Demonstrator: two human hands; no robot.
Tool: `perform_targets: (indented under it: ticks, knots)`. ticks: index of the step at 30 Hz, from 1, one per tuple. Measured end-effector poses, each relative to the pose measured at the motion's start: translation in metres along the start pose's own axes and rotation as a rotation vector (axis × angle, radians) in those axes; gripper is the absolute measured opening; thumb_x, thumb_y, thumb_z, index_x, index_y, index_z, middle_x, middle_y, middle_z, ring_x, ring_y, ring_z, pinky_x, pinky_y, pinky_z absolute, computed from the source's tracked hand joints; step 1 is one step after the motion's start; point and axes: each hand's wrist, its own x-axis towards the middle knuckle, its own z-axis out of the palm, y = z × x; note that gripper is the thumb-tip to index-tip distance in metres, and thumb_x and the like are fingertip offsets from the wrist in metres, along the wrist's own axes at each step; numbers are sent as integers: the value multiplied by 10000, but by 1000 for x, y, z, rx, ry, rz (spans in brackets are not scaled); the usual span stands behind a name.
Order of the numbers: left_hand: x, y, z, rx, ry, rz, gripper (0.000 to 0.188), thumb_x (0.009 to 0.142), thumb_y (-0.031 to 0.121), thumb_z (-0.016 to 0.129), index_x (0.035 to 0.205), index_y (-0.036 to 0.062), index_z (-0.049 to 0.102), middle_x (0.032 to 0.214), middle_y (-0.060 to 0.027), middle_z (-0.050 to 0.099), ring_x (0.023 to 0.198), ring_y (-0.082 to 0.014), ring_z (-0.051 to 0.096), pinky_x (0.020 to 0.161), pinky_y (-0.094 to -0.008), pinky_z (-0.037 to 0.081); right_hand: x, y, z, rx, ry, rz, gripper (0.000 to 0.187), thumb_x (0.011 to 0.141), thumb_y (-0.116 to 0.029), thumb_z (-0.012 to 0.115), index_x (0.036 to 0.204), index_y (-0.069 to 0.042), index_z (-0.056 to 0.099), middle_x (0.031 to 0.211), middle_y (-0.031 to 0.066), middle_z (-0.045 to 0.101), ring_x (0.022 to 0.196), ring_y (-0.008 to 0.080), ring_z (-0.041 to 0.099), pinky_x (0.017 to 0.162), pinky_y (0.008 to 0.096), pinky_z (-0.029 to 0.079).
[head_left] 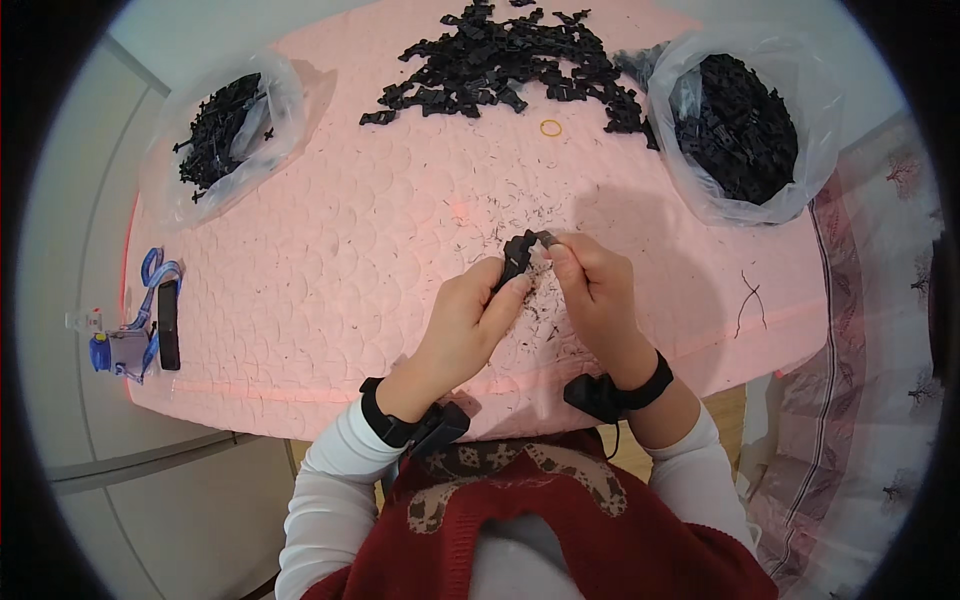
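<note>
My left hand (462, 312) is closed around a small black plastic piece (517, 255), buckle-like in outline, thumb on its near end. Just to the right, my right hand (598, 285) pinches a small grey flat thing (546, 239) between thumb and fingers, close to the black piece's upper end. What kind of thing it is, and whether the two touch, I cannot make out. Thin dark shavings (540, 325) lie scattered on the pink quilted cover (290, 260) beneath both hands. Each wrist wears a black strap with a small box.
A loose heap of black plastic pieces (500, 65) spreads along the far side. Clear plastic bags of black pieces stand far left (285, 90) and far right (815, 160). A yellow rubber band (551, 128), dark twisted strands (750, 303), a black phone-like slab (168, 325) and a blue-strapped bottle (125, 350) lie around.
</note>
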Motion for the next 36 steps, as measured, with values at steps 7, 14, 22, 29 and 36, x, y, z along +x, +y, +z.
perform_targets:
  ticks: [7, 14, 22, 29, 36]
  knots:
    - [2, -4, 3, 31, 51, 12, 218, 856, 156, 522, 718, 2, 456, 527, -45, 436, 484, -91, 390, 442, -256, 329, -1, 0, 2, 36, -43, 96, 150, 866, -75, 479, 895, 36, 576, 732, 89, 602, 627, 119, 540, 573, 230, 416]
    - [1, 0, 2, 9, 37, 30, 207, 878, 148, 485, 719, 20, 452, 521, 16, 411, 455, -46, 371, 410, -214, 300, 0, -2, 5, 55, 5, 54, 153, 864, -77, 481, 883, 32, 586, 671, 65, 570, 573, 83, 475, 527, 217, 379]
    - [1, 0, 1, -75, 14, -43, 234, 865, 160, 510, 700, 3, 454, 528, -21, 429, 491, -75, 378, 440, -248, 320, 1, -1, 2, 3, 71, 26, 145, 861, -72, 490, 868, 31, 592, 637, 67, 554, 540, 75, 454, 489, 226, 356]
    - [1, -1, 2, -46, 37, -31, 235, 862, 156, 514, 694, 6, 447, 525, -17, 422, 493, -70, 367, 438, -246, 313, 2, -4, 5, -18, 82, 3, 100, 839, -88, 517, 817, -2, 563, 594, 139, 494, 470, 223, 487, 459, 292, 384]
    - [1, -1, 2, -55, 39, -32, 230, 858, 149, 522, 695, 7, 444, 524, -13, 421, 493, -63, 361, 432, -241, 306, 3, -2, 8, -5, 130, -72, 105, 840, -95, 516, 807, -6, 560, 581, 135, 484, 462, 232, 481, 456, 297, 383]
